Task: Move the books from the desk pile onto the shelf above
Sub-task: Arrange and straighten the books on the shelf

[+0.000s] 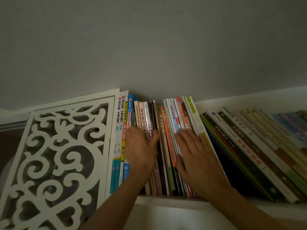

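1. Books: a row standing spine-out on the shelf, filling it from the left end panel to the right edge of view. The middle group stands roughly upright; those to the right lean to the left.
2. Left hand: laid flat against the spines of the left-middle books, fingers straight and close together, pointing up, thumb spread to the right. It holds nothing.
3. Right hand: laid flat against the spines of the right-middle books, fingers straight and slightly spread, pointing up and left. It holds nothing. The two hands lie near each other, with a few spines showing between them.
4. Count, hands: two, both bare, forearms coming up from the bottom edge.
5. Count, books: too many thin spines to count exactly. Four tall workbooks with white, yellow and blue spines stand at the far left, just left of the left hand. A white-spined book with green top borders the right hand's group.
6. Leaning group: dark, green and white spines right of the right hand, tilted against the middle row.
7. Container: a white shelf holding all the books above.
8. Carved panel: white openwork scroll pattern, touching the left end of the row.
9. Wall: plain grey, behind and above the shelf.
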`<action>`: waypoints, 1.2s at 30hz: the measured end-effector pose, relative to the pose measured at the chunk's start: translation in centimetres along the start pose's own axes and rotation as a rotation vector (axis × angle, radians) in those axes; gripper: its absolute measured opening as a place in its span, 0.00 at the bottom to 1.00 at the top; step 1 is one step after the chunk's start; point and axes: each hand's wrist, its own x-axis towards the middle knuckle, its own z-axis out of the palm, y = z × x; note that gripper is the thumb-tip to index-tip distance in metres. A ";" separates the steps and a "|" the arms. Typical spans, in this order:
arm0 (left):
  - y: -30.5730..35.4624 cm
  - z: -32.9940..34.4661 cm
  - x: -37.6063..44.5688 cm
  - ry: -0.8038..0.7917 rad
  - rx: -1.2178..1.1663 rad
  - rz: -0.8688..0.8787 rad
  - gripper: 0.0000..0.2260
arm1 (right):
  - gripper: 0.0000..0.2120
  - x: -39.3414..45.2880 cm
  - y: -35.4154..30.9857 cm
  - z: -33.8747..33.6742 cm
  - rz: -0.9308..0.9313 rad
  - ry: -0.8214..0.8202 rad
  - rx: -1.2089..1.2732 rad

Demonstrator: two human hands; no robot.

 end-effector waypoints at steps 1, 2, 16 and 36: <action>0.1 -0.1 0.1 -0.002 -0.006 0.010 0.20 | 0.27 0.0 0.0 0.0 0.014 -0.021 -0.019; 0.0 -0.2 0.0 0.000 -0.021 0.012 0.19 | 0.30 0.0 0.0 0.0 0.023 -0.039 -0.024; 0.0 -0.7 -3.2 0.009 -0.196 -0.008 0.26 | 0.34 -0.3 0.8 0.1 0.184 0.062 -0.091; 1.7 -6.3 -3.1 -0.145 -0.159 0.006 0.28 | 0.29 -2.0 2.8 -2.5 0.224 0.189 0.033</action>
